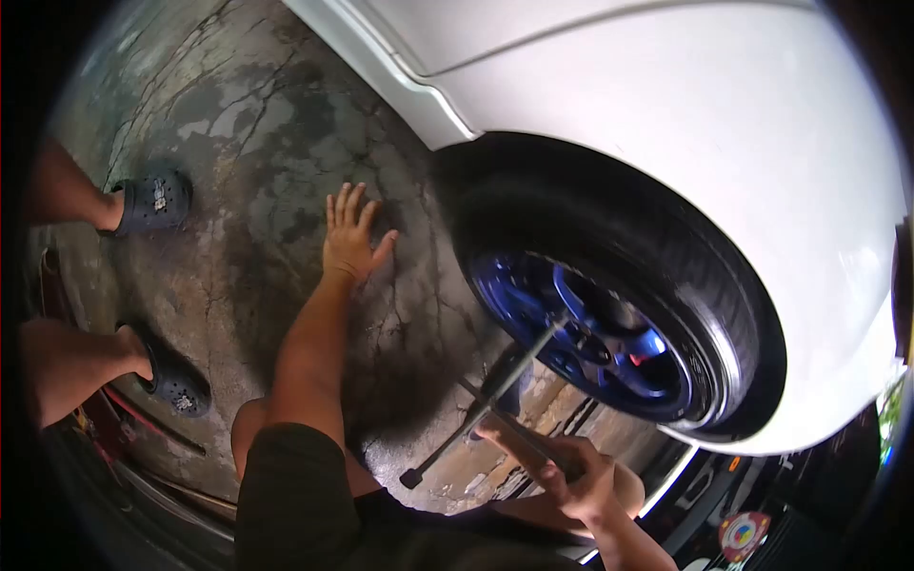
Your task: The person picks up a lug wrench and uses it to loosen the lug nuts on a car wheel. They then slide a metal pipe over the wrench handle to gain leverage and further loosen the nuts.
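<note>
My left hand (352, 238) is stretched out over the cracked concrete floor, palm down, fingers spread, holding nothing. Down at the right, my right hand (576, 481) grips one arm of a four-way lug wrench (446, 449), its index finger lying along the bar. One end of the wrench reaches into the blue wheel rim (566, 285), close to the hub; the socket on the opposite end points back toward me. Around the rim is a black tire (657, 243), sitting in the wheel arch of a white car (647, 86).
Another person stands at the left in dark clogs (157, 202). Red metal equipment (105, 419) lies on the floor at lower left. A dark object with a round colored sticker (744, 535) is at lower right. The concrete floor (219, 285) has wet patches and cracks.
</note>
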The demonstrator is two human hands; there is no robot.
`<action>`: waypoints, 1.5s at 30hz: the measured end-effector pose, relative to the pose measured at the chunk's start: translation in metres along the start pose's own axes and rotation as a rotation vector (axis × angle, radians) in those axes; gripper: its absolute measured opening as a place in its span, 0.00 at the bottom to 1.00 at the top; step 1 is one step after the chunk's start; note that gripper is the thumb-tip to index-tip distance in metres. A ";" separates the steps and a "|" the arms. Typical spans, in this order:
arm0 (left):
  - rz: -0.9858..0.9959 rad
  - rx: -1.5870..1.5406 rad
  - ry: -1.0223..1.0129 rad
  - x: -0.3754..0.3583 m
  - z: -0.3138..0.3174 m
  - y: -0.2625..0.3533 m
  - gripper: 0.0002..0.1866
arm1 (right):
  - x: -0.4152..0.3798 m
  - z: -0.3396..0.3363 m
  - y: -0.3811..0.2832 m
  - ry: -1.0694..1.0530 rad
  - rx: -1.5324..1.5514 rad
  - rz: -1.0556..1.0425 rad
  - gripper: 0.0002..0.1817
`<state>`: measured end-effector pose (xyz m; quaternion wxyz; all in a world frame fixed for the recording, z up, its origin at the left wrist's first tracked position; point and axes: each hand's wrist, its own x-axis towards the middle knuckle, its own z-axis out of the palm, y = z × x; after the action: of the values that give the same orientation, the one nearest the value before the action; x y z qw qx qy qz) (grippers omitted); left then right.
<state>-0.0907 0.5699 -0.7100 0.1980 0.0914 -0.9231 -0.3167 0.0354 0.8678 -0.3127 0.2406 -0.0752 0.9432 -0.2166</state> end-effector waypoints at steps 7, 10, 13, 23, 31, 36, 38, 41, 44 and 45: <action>-0.165 -0.433 -0.773 -0.078 -0.046 0.075 0.18 | -0.004 0.049 0.051 0.665 0.488 -0.484 0.18; -0.335 -0.756 -0.715 -0.179 -0.034 0.145 0.24 | -0.016 0.050 0.045 0.576 0.589 -0.194 0.20; -0.795 -0.934 -0.847 -0.212 -0.014 0.169 0.33 | 0.000 0.042 0.022 0.538 0.428 -0.234 0.25; -0.651 -1.615 -1.280 -0.136 -0.115 0.206 0.34 | 0.151 0.124 -0.078 0.001 0.146 -0.362 0.31; -1.020 -1.170 -0.833 -0.159 -0.094 0.255 0.20 | 0.036 0.124 0.092 0.524 0.041 0.110 0.19; -1.251 -1.453 -1.001 -0.148 -0.084 0.249 0.25 | -0.009 0.059 0.070 -0.051 -0.206 0.310 0.24; -1.365 -1.581 -1.079 -0.157 -0.071 0.231 0.26 | -0.022 0.052 0.047 -0.035 -0.437 0.075 0.20; -1.302 -1.673 -1.079 -0.162 -0.074 0.232 0.26 | -0.028 0.026 0.045 -0.087 -0.477 -0.049 0.16; -1.239 -1.486 -1.079 -0.161 -0.105 0.245 0.25 | -0.037 0.042 0.081 0.003 -0.318 0.051 0.16; -1.230 -1.415 -1.083 -0.160 -0.119 0.253 0.25 | -0.050 0.044 0.073 -0.001 -0.327 0.064 0.16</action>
<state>0.0934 0.7496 -0.5171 -0.4210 0.2519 -0.2918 -0.8211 0.0978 0.9294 -0.3590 0.2323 -0.0832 0.9677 -0.0522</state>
